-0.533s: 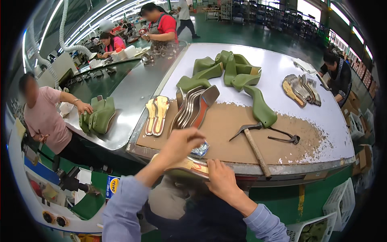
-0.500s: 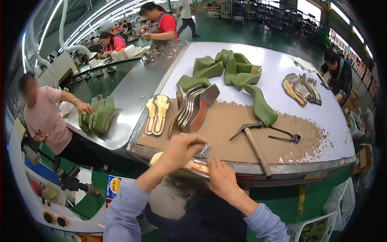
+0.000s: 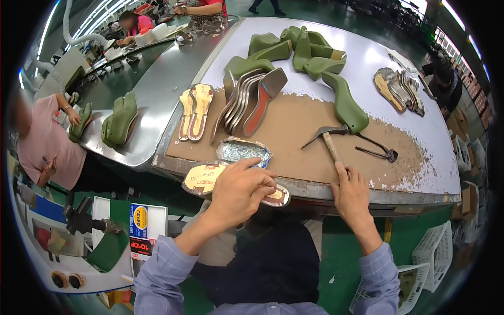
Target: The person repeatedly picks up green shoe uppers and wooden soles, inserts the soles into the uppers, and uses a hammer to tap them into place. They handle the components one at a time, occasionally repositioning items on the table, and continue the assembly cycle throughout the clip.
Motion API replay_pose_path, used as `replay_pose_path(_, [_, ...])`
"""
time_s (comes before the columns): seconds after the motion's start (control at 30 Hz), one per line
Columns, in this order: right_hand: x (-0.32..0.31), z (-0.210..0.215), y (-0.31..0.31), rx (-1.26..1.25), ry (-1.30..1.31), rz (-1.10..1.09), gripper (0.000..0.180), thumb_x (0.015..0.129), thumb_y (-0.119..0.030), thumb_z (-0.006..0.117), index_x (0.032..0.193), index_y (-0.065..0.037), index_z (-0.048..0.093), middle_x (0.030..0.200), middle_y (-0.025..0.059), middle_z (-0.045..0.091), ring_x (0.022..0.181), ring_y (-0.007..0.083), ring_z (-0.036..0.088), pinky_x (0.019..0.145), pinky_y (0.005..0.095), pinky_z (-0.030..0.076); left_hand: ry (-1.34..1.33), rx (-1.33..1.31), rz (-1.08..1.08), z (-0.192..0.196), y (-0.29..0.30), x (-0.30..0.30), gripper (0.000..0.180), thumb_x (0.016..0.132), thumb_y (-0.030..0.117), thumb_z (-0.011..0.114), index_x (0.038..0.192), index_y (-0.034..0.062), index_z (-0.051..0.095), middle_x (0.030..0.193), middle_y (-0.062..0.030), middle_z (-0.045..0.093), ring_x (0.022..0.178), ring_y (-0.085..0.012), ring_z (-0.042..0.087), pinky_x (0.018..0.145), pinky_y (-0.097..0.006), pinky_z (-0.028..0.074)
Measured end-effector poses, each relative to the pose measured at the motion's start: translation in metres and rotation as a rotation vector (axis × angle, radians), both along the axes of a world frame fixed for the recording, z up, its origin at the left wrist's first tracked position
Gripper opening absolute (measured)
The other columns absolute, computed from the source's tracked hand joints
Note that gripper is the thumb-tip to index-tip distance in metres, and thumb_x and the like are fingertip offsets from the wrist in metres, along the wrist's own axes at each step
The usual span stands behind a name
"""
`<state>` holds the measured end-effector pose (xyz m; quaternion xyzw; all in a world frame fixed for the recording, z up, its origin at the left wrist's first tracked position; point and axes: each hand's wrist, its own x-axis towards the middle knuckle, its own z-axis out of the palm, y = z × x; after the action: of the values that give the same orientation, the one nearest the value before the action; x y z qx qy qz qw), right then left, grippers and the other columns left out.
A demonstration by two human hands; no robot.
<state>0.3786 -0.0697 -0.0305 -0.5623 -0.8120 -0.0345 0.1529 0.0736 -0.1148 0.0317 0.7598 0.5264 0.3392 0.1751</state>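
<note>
My left hand is closed over the middle of a shoe insole at the table's front edge. Its thumb and forefinger come together; anything tiny between them is too small to make out. Both ends of the insole show past the hand. Around the wooden handle of a hammer my right hand is closed, the hammer head still lying on the table. Just beyond my left hand sits a shallow container of small shiny bits. Pincers lie right of the hammer.
Upright insoles and two flat insoles stand behind the container. Green shoe lasts cover the far middle; more insoles lie far right. A co-worker at left touches green lasts. White crates stand at lower right.
My right hand has left the insole and moved right onto the hammer handle. My left hand has come down from beside the container onto the insole. The view has tilted downward.
</note>
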Motion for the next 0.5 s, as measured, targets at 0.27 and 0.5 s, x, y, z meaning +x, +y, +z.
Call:
replay_pose_path(0.27, [0.012, 0.025, 0.0, -0.2, 0.487, 0.029, 0.051, 0.097, -0.003, 0.056, 0.147, -0.005, 0.044, 0.115, 0.0259, 0.062, 0.09, 0.0396, 0.067, 0.086, 0.0413, 0.054, 0.07, 0.008, 0.034, -0.002, 0.002, -0.001, 0.007, 0.084, 0.015, 0.076, 0.089, 0.0106, 0.075, 0.102, -0.0006, 0.076, 0.117, -0.0292, 0.065, 0.098, -0.044, 0.047])
replay_pose_path(0.5, [0.004, 0.069, -0.073, -0.258, 0.74, 0.181, 0.05, 0.098, -0.001, 0.059, 0.146, -0.002, 0.045, 0.117, 0.025, 0.067, 0.1, 0.0312, 0.069, 0.089, 0.0344, 0.053, 0.147, 0.033, 0.006, -0.004, 0.002, 0.002, 0.007, 0.081, 0.018, 0.078, 0.085, 0.0123, 0.077, 0.102, 0.0028, 0.076, 0.109, -0.0253, 0.066, 0.094, -0.04, 0.048])
